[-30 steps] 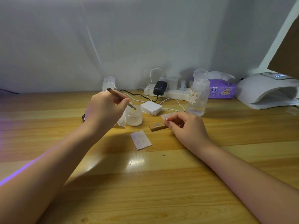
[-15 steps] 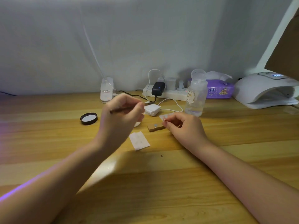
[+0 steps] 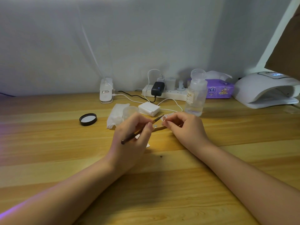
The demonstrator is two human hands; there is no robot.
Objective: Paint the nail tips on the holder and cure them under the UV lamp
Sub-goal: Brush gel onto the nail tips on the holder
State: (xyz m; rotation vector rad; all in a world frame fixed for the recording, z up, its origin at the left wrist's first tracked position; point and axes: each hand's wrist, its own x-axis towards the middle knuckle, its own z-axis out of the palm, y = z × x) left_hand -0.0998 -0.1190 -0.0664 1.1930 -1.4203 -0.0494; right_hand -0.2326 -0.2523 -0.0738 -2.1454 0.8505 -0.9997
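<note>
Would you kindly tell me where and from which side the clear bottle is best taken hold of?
Probably round the straight middle of the clear bottle, from the front. It stands upright, its flipped-open cap makes a poor grip, and the power strip crowds its back.

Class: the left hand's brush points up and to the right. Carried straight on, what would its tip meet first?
Probably the pale nail tip pinched by the right hand; depth is unclear.

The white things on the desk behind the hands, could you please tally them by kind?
UV lamp: 1
Power strip: 1
Pad stack: 1
Crumpled wipe: 1
Clip device: 1
Total: 5
</note>
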